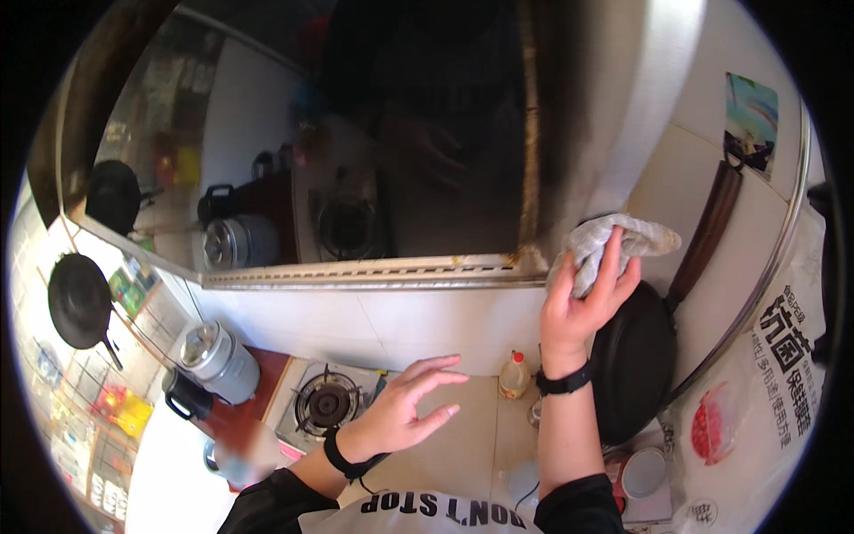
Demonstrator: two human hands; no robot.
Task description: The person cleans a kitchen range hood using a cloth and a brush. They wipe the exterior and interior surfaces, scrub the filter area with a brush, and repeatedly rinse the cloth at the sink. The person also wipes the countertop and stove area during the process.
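Observation:
My right hand (pixel 590 304) grips a bunched light-grey cloth (pixel 590 250), pressed to the lower right corner of a range hood's metal frame (pixel 534 263). The hood's dark glossy panel (pixel 400 167) fills the upper middle and mirrors the kitchen. Brownish grime marks the frame's right strip (pixel 530 133) and its lower edge. My left hand (pixel 407 407) hovers over the counter with its fingers apart and nothing in it. Just left of it is a gas burner (pixel 327 400) with a black pan support.
A black frying pan (pixel 634 367) hangs on the right wall beside my right forearm. A red-capped bottle (pixel 514 375) stands against the tiles. At left are a grey rice cooker (pixel 223 364), a black kettle (pixel 187 395) and a hanging wok (pixel 79 300). A printed plastic bag (pixel 747 387) hangs far right.

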